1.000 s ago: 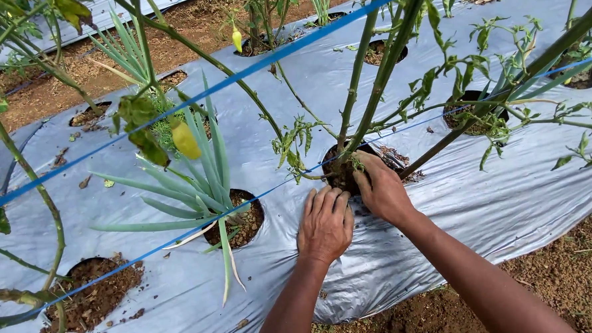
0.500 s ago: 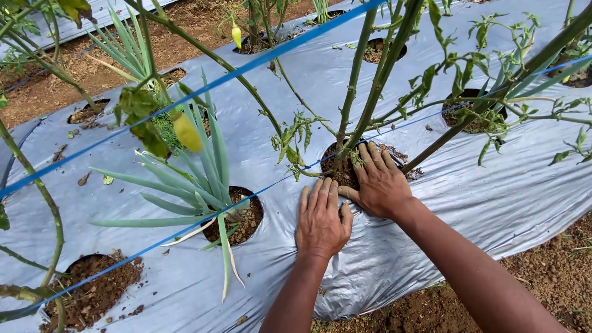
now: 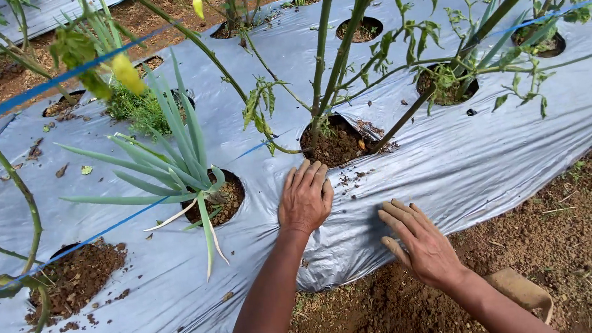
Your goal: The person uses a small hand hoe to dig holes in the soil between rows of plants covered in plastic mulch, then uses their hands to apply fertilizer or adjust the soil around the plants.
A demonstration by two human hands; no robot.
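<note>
Right hand (image 3: 424,244) now lies back from the planting hole (image 3: 338,143), fingers together on the silver mulch sheet (image 3: 456,173) | left hand (image 3: 305,198) flat, fingers together, just near the hole | hole lies far-left of right hand; left hand nearer.

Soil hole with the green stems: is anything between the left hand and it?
Nothing visible. The left hand lies flat on the silver plastic sheet, fingertips just short of the soil hole; only scattered soil crumbs lie beside them.
</note>
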